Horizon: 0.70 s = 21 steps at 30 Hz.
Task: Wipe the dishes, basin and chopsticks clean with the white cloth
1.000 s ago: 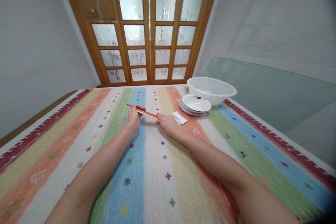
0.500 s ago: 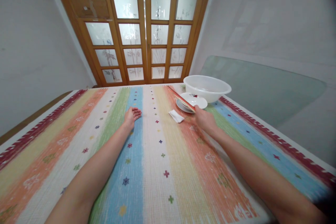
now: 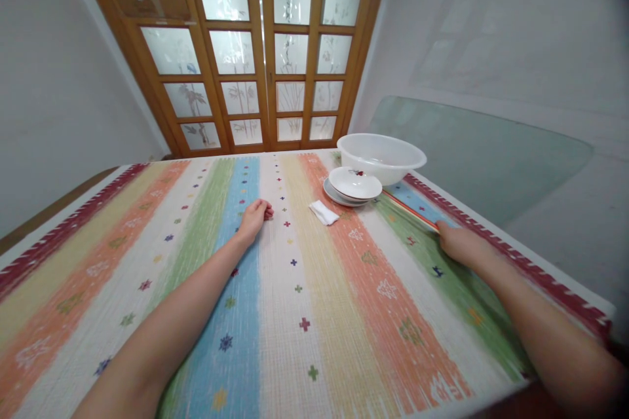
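The chopsticks point(image 3: 411, 210), a thin red and pale pair, lie low on the striped cloth right of centre in the frame, their long axis running diagonally from the upper left, close beside the stacked dishes, down to the lower right, where their near end meets the right hand point(image 3: 459, 245). That hand rests on the surface point(image 3: 304, 288) near its right edge with the fingers closed round the end of the chopsticks, the far tips pointing toward the dishes. Just past those tips, up and to the left, stands a shallow white bowl point(image 3: 354, 182) with a small red mark inside, sitting on a plate point(image 3: 334, 196) whose rim shows beneath it; nothing else can be made out in the bowl. Touching or just behind that stack is a large translucent white basin point(image 3: 381, 156), and whether it holds anything cannot be told from this angle. To the left of the plate a small folded white cloth point(image 3: 324, 212) lies flat on an orange stripe. Further left, near the middle of the frame, the left hand point(image 3: 254, 218) rests palm down on the blue stripe, fingers loosely curled and holding nothing. Wooden doors point(image 3: 255, 46) with frosted panes fill the upper part of the frame.
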Available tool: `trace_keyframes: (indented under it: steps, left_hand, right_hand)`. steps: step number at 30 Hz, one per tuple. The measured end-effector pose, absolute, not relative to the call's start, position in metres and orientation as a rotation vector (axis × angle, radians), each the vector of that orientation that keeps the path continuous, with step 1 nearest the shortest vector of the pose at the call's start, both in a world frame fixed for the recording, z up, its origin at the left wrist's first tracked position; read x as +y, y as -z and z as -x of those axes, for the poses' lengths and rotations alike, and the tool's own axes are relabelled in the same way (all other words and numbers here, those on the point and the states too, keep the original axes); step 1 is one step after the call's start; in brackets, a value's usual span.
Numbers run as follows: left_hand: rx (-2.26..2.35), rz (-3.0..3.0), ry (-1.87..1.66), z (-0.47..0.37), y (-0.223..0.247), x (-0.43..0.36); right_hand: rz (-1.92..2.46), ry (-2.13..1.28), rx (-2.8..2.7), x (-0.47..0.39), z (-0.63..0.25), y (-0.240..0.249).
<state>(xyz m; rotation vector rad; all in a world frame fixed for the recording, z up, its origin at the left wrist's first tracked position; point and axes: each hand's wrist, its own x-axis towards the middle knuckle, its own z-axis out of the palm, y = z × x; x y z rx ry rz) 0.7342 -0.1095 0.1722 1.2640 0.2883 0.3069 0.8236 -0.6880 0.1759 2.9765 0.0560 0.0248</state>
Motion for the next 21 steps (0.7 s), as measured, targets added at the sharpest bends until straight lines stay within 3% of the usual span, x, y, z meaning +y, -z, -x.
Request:
trace_keyframes:
  steps: [3, 21]
  left_hand:
    - [0.273, -1.274, -0.309, -0.733, -0.172, -0.111]
    - [0.238, -1.296, -0.301, -0.729, -0.169, -0.110]
  right_hand:
    - [-2.883, 0.111, 0.045, -0.674, -0.822, -0.177]
    - [-2.927, -0.024, 0.060, -0.567, -0.864, -0.190]
